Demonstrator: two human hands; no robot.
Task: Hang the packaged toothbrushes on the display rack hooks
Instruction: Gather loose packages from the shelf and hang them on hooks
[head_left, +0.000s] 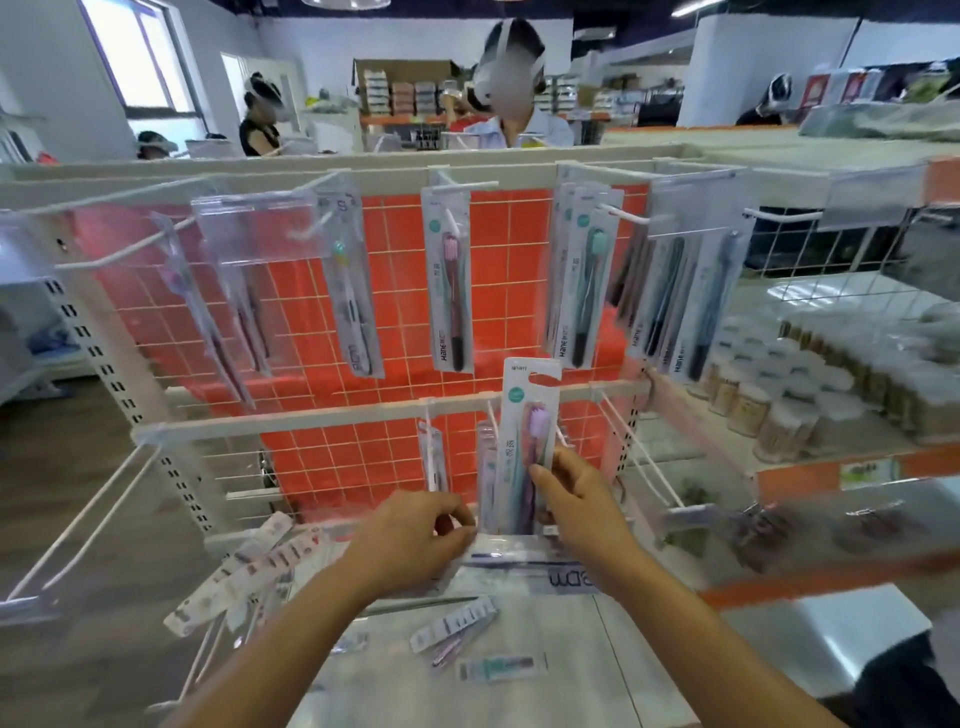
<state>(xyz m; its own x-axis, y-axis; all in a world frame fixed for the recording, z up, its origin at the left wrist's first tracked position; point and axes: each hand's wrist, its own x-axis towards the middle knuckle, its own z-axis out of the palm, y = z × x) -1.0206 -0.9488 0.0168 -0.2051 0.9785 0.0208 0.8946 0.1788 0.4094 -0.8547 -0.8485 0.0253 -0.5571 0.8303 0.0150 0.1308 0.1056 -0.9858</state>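
Note:
My right hand (576, 499) pinches a packaged toothbrush (527, 415) with a purple head and holds it upright in front of the lower rail of the display rack (322, 415). My left hand (415, 535) grips the edge of a clear plastic bag (524, 564) lying on the shelf below. Several toothbrush packs hang from the upper hooks, among them a pink one (449, 280) and a teal one (584, 280). More packs hang on the lower hooks (434, 457) behind my hands.
Loose packs (467, 621) and floral-wrapped ones (244, 571) lie on the white shelf (545, 654). Empty white hooks (644, 462) jut out on both sides. Jars (779, 395) fill the right shelf. People stand behind the rack (511, 109).

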